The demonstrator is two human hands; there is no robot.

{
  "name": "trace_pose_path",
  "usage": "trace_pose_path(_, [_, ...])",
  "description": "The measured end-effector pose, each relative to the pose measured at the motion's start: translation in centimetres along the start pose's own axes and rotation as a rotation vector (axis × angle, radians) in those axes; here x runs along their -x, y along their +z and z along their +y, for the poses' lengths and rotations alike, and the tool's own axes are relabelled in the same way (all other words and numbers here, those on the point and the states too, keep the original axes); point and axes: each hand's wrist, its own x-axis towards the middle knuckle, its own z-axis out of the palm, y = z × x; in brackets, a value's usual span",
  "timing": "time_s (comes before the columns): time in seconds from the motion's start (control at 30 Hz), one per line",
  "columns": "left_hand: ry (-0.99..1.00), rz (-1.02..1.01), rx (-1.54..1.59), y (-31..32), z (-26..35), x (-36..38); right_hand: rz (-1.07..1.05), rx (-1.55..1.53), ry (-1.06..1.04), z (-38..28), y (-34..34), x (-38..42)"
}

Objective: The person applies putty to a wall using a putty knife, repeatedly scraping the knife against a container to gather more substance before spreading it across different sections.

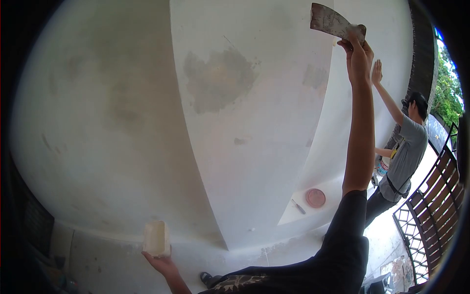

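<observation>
High at the upper right, my right hand is closed round the handle end of a wide metal scraper, its blade pointing left near the pale wall. Low on the left, my left hand holds a cream-coloured rectangular tray from below, its hollow side visible. Grey patches mark the wall between my hands, the largest left of the scraper.
A co-worker in a grey shirt stands at the right, one hand raised by the wall, near a bucket. A round reddish lid and a small tool lie on a pale surface. A slatted gate stands at far right.
</observation>
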Motion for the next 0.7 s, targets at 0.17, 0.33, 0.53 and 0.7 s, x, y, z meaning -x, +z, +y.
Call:
trace_pose_path(0.17, [-0.042, -0.014, 0.005, 0.1, -0.2, -0.1, -0.082, 0.696, -0.462, -3.0, 4.4, 6.3])
trace_pose_path(0.33, [-0.052, -0.003, -0.033, -0.8, 0.3, 0.3, -0.147, 0.765, -0.783, -3.2, 6.7, 11.5])
trace_pose_path(0.53, [-0.067, -0.043, -0.026, -0.1, 1.0, 0.4, -0.094, -0.127, 0.241, -1.8, 7.3, 21.3])
trace_pose_path(0.7, [-0.041, -0.143, -0.001, 4.6, 2.4, 3.5, -0.304, 0.071, 0.469, -2.5, 11.0, 36.4])
